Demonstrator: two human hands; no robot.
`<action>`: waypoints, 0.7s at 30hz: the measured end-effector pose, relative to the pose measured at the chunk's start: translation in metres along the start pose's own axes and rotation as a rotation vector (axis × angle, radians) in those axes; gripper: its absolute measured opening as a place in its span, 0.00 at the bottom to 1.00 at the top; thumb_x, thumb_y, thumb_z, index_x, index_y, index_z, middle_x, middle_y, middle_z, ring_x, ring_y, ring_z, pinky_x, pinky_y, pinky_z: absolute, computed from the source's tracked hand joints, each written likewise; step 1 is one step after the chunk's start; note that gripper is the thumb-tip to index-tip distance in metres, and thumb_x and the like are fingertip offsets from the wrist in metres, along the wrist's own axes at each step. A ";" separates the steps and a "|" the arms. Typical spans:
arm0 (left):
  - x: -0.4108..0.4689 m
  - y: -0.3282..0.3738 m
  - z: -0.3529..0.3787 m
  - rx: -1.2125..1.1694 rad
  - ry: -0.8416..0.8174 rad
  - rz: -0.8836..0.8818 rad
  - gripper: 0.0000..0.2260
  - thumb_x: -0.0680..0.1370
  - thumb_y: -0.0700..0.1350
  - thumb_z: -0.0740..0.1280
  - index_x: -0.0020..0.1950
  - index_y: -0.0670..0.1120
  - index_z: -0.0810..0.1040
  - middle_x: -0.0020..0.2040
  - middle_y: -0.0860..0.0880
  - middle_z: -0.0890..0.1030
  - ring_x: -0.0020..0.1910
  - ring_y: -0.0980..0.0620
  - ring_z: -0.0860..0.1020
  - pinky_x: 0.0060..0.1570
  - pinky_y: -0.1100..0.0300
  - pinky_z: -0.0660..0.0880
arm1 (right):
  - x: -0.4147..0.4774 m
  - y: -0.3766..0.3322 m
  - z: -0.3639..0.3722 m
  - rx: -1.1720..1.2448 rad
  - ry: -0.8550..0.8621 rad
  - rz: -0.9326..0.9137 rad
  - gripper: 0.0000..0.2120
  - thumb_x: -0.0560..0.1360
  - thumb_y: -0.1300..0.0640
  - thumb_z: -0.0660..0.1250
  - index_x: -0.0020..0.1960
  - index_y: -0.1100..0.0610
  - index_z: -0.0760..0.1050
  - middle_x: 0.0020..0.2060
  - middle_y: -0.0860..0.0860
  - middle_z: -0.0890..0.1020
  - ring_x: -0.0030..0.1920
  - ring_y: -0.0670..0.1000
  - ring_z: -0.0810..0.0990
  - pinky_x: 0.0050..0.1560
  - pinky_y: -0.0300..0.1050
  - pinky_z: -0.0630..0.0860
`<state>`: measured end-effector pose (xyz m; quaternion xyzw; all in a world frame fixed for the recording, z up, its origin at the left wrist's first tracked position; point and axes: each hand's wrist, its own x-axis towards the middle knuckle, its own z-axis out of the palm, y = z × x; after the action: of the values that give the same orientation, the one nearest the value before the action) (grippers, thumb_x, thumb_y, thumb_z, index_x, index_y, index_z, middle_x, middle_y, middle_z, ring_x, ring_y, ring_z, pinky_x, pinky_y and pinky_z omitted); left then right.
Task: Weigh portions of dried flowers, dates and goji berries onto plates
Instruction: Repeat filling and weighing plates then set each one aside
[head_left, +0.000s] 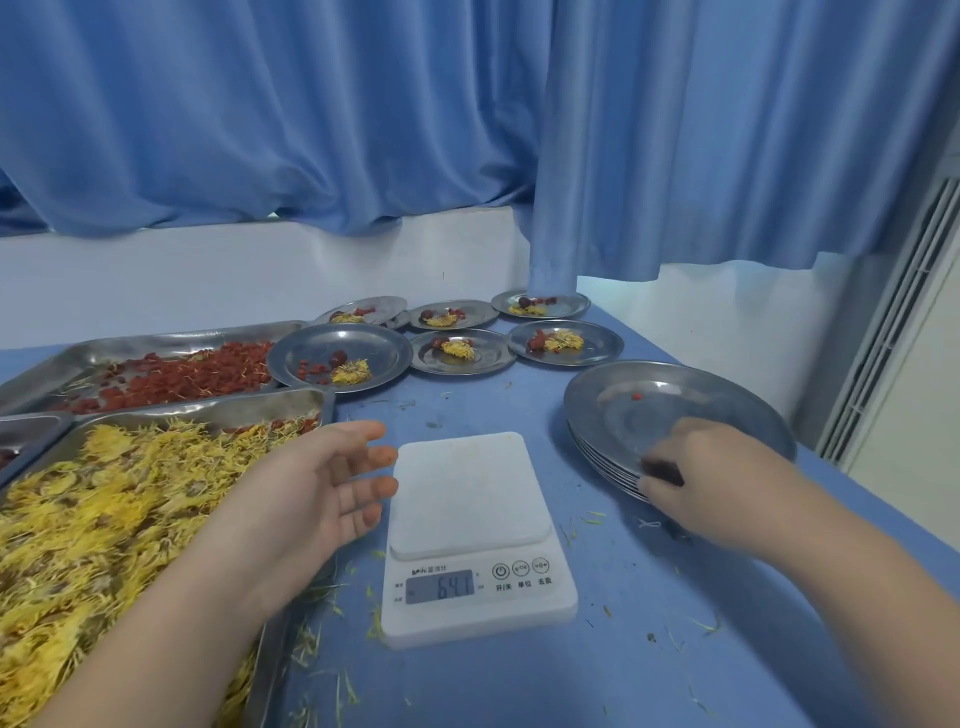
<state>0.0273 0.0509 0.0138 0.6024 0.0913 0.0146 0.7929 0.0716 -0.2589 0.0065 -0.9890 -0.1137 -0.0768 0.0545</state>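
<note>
A white digital scale (470, 525) sits in the middle of the blue table, its platform bare and its display lit. My left hand (322, 488) hovers just left of the scale, palm turned up, fingers relaxed and holding nothing. My right hand (711, 478) grips the near rim of the top plate on a stack of steel plates (670, 410) to the right of the scale; one red berry lies on that plate. A tray of yellow dried flowers (104, 519) is at the left, and a tray of red goji berries (171, 374) lies behind it.
Several filled steel plates (340, 356) with flowers, a date and berries stand in two rows at the back of the table. Loose petals litter the blue tabletop (519, 686). A blue curtain (467, 130) hangs behind, and a white wall unit (904, 332) is at the right.
</note>
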 end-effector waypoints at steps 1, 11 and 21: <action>-0.001 0.000 -0.002 -0.006 0.006 0.007 0.08 0.78 0.44 0.64 0.54 0.45 0.79 0.37 0.47 0.83 0.31 0.50 0.80 0.35 0.55 0.73 | 0.000 -0.002 0.000 -0.009 0.015 0.018 0.16 0.73 0.48 0.62 0.28 0.48 0.63 0.36 0.46 0.73 0.38 0.49 0.74 0.36 0.46 0.72; -0.006 -0.004 -0.007 0.004 -0.041 0.032 0.09 0.78 0.44 0.64 0.54 0.45 0.81 0.38 0.47 0.83 0.32 0.50 0.81 0.28 0.60 0.76 | -0.008 -0.010 -0.008 0.169 0.217 0.072 0.06 0.69 0.49 0.69 0.35 0.45 0.74 0.34 0.41 0.76 0.38 0.42 0.75 0.37 0.45 0.75; -0.010 -0.002 -0.008 0.022 0.006 0.059 0.09 0.79 0.43 0.63 0.55 0.44 0.80 0.38 0.47 0.83 0.32 0.50 0.80 0.30 0.59 0.75 | -0.007 -0.019 -0.004 0.091 0.652 -0.158 0.12 0.59 0.73 0.75 0.32 0.58 0.79 0.29 0.50 0.75 0.33 0.58 0.75 0.32 0.44 0.69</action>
<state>0.0156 0.0563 0.0107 0.6135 0.0763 0.0386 0.7850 0.0600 -0.2428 0.0114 -0.8972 -0.1700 -0.3877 0.1257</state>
